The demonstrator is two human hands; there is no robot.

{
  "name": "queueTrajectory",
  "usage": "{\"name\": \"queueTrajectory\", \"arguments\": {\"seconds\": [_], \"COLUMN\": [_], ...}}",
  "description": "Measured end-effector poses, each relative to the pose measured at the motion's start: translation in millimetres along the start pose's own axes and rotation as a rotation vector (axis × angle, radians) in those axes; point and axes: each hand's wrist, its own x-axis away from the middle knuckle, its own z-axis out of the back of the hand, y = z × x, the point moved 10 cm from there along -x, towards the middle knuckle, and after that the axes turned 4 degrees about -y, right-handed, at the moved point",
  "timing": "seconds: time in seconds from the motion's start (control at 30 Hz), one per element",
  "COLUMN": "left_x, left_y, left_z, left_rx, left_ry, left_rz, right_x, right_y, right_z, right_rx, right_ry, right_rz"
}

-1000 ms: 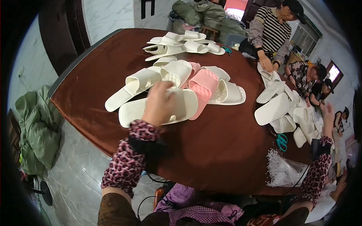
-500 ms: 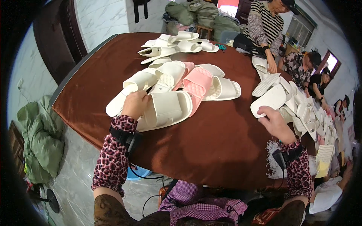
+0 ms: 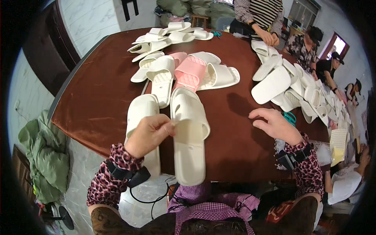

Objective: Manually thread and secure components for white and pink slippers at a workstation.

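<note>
The left grip (image 3: pixel 149 135) hides the middle of the left white slipper (image 3: pixel 143 107); whether it pinches the right white slipper (image 3: pixel 190 156) or only touches its edge cannot be told. Behind the right grip (image 3: pixel 279 125), the teal scissors (image 3: pixel 290 118) show only part of their handles. A patterned sleeve (image 3: pixel 305 168) blocks some of the clear bag (image 3: pixel 323 153). The rear pink slipper (image 3: pixel 179 57) is mostly covered by the front pink slipper (image 3: pixel 190 72). The top edge cuts off the head of the person in stripes (image 3: pixel 266 15) and the green sacks (image 3: pixel 200 7). Far-right slippers (image 3: pixel 344 115) are too small to count.
</note>
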Motion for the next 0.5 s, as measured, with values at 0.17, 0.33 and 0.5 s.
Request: {"name": "queueTrajectory", "arguments": {"seconds": [0.17,0.33,0.5], "left_x": [-8,-23,-40], "left_y": [21,43,87], "left_z": [-56,-101,-135], "left_rx": [0.076,0.064,0.058], "left_ry": [-0.119,-0.221,-0.286], "left_rz": [-0.078,-0.152,-0.402], "right_x": [9,18,32], "right_y": [-14,-13,19], "right_z": [-24,-32,-20], "right_rx": [-0.154,-0.277,-0.134], "right_ry": [-0.151,-0.218,0.108], "right_rz": [0.034,-0.059,-0.008]}}
